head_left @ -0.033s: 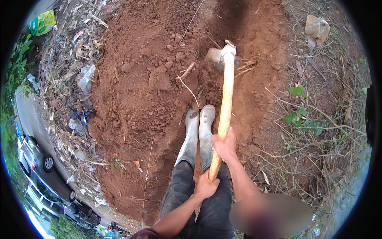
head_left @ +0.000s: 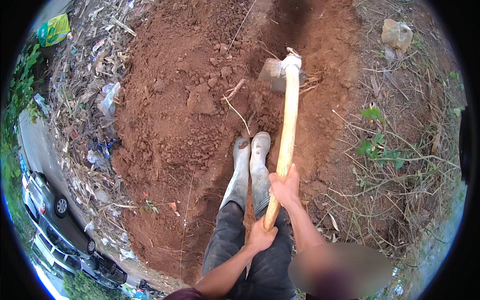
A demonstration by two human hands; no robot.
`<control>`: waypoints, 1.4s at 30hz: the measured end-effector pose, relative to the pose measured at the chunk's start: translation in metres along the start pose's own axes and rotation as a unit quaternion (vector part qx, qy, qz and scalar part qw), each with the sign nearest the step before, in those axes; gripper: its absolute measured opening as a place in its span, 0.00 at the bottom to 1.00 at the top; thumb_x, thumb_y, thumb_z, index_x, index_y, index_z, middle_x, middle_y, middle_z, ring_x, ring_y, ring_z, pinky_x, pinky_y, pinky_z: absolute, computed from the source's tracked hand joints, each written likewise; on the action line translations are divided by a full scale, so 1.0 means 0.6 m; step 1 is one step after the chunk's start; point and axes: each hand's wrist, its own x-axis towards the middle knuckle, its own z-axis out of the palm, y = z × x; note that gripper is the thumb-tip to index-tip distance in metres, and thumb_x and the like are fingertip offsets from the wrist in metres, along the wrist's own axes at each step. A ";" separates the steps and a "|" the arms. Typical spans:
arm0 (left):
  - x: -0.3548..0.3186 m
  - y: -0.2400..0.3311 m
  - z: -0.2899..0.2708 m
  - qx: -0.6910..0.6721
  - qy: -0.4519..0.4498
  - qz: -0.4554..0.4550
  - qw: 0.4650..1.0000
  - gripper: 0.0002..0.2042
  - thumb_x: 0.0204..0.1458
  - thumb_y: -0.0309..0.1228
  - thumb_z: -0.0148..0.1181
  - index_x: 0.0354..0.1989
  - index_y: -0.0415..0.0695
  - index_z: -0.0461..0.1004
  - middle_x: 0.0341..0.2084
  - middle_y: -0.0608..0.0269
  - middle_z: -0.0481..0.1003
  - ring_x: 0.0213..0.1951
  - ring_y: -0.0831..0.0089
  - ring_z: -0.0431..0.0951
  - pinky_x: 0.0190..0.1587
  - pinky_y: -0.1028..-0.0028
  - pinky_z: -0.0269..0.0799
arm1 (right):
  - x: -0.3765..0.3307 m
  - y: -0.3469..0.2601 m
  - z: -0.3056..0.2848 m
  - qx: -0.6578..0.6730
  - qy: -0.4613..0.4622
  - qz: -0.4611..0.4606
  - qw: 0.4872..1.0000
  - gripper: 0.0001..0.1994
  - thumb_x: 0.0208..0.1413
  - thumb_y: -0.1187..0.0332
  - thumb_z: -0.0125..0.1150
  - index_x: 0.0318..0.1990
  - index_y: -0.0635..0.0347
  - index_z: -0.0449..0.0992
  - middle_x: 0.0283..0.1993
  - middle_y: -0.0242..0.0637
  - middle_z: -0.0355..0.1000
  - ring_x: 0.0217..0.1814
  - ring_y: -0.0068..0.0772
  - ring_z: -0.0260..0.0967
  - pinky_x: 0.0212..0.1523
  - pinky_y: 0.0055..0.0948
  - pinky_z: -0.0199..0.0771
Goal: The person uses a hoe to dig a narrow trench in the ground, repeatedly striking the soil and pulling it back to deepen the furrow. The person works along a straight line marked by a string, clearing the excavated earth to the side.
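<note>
A hoe (head_left: 288,120) with a pale wooden handle stretches away from me over a trench of red soil. Near the handle's lower end my left hand (head_left: 262,235) is closed around the wood. My right hand (head_left: 285,186) grips it farther up, beside my rubber boots. The broad metal blade (head_left: 273,73) hangs at the far end, with soil blurred beneath it. My pale, muddy boots (head_left: 259,155) stand together on the loose earth. A forked root (head_left: 235,91) lies on the soil left of the blade.
Heaped red soil (head_left: 165,115) fills the left, crossed by a thin string (head_left: 187,210). Beyond it lie dry litter and a plastic bag (head_left: 108,97). Parked cars (head_left: 55,215) stand at far left. Dry grass and green weeds (head_left: 376,149) border the right side, with a dirty plastic bag (head_left: 396,36).
The hoe's head has shifted slightly right and up, and loose soil now falls or scatters below the blade. Both hands keep their grip, moving slightly with the handle.
</note>
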 end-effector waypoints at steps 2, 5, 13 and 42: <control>0.013 0.026 0.010 -0.003 -0.001 0.111 0.994 0.20 0.50 0.25 0.62 0.53 0.39 0.75 0.34 0.45 0.81 0.41 0.52 0.83 0.46 0.60 0.77 | -0.010 -0.041 -0.033 0.041 0.062 -0.067 0.995 0.25 0.53 0.81 0.59 0.59 0.71 0.60 0.31 0.40 0.70 0.20 0.31 0.71 0.15 0.32 0.71; 0.132 0.131 0.001 0.036 -0.035 0.169 0.984 0.17 0.50 0.26 0.63 0.49 0.38 0.75 0.36 0.33 0.78 0.44 0.36 0.80 0.47 0.54 0.77 | 0.016 -0.191 -0.071 0.108 0.124 -0.183 0.969 0.20 0.56 0.79 0.54 0.56 0.68 0.60 0.30 0.39 0.69 0.19 0.29 0.68 0.15 0.31 0.73; 0.276 0.181 -0.020 0.079 0.027 0.188 0.979 0.16 0.49 0.24 0.59 0.48 0.39 0.75 0.35 0.39 0.80 0.41 0.44 0.82 0.45 0.55 0.76 | 0.189 -0.224 -0.019 0.089 0.081 -0.154 0.981 0.15 0.64 0.76 0.59 0.53 0.68 0.62 0.31 0.39 0.69 0.21 0.28 0.68 0.17 0.29 0.75; 0.016 -0.007 -0.052 0.123 0.024 0.159 0.979 0.17 0.49 0.27 0.62 0.49 0.37 0.75 0.32 0.35 0.79 0.42 0.38 0.82 0.42 0.55 0.79 | -0.051 -0.043 -0.005 0.158 0.072 -0.061 0.983 0.21 0.52 0.79 0.61 0.53 0.69 0.63 0.26 0.40 0.69 0.15 0.32 0.69 0.13 0.34 0.71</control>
